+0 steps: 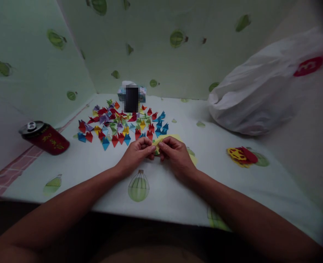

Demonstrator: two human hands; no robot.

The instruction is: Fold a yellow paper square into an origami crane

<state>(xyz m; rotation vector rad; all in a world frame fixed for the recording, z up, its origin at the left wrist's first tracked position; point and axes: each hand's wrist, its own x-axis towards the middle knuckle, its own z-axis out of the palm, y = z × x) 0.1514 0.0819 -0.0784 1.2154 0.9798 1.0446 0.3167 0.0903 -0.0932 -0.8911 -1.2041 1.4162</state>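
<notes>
My left hand (137, 152) and my right hand (179, 155) meet over the middle of the table. Between them, thumbs and fingertips pinch a small piece of folded yellow paper (157, 143) from both sides. Its exact shape is partly hidden by the fingers. Flat behind and under my right hand lies yellow paper (177, 137), mostly covered. Just beyond my hands spreads a group of small folded paper figures (120, 138) in red, blue, yellow, green and purple.
A red drink can (50, 138) stands at the left. Behind the figures are a tissue box (142, 94) and a dark upright object (132, 99), blurred out. A white plastic bag (249, 91) fills the back right, with a red-and-yellow item (242, 155) in front, on the balloon-patterned table (172, 201).
</notes>
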